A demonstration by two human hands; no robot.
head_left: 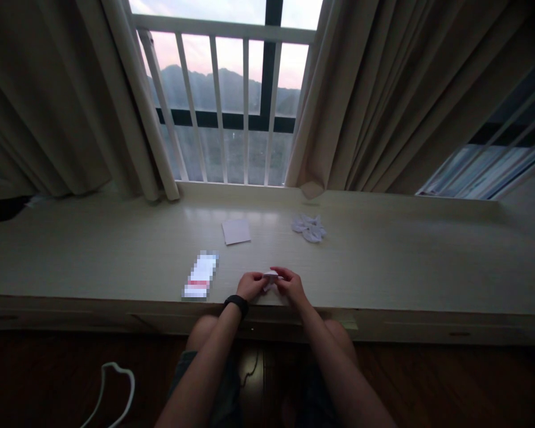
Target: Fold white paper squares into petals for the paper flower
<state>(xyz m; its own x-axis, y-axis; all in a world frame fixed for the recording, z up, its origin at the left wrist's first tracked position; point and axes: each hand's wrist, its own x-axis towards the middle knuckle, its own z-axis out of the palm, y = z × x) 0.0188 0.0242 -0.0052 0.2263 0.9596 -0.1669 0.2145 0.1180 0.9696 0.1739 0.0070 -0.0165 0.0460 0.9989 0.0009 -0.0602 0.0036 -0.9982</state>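
Between my two hands is a small piece of folded white paper [271, 278], close to the front edge of the pale ledge. My left hand [250, 286], with a black band on its wrist, is closed on the paper's left side. From the right, my right hand [290, 285] pinches the same paper, thumb and forefinger at its edge. The fingers cover part of the paper, so its full shape is hidden. Beyond my hands lie a stack of square white paper [236, 232] and some crumpled or folded white paper pieces [309, 228].
A lit phone [200, 274], its screen blurred out, lies left of my hands on the ledge [405, 255]. Beige curtains [356, 89] flank a window with white bars [245, 107] behind. A white cable-like loop [131, 386] shows at lower left, above the dark floor.
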